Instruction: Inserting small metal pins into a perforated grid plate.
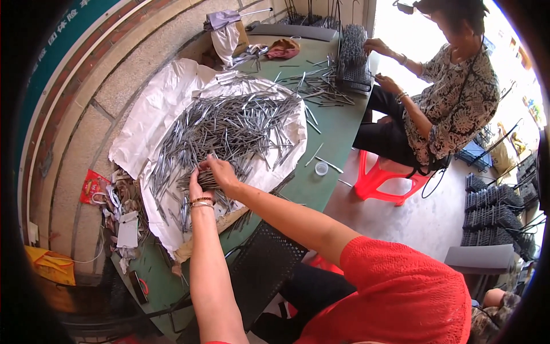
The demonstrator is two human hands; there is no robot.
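Observation:
A big heap of thin grey metal rods (pixel 229 123) lies on a crumpled white sheet (pixel 134 143), spread over a green table (pixel 329 135). At the near edge of the heap, my left hand (pixel 198 186) and my right hand (pixel 222 173) come together. Between them is a small bunch of metal rods (pixel 207 180), with the fingers of both hands curved round it. A beaded bracelet and a pale bangle circle my left wrist. Part of the bunch is hidden behind my fingers.
Across the table's right edge, a co-worker (pixel 452 103) on a red stool (pixel 387 180) handles a dark wire rack (pixel 354 57). Loose rods lie near a small clear cup (pixel 321 168). A black perforated panel (pixel 260 266) leans by my lap. Rags (pixel 127 212) bunch at the left.

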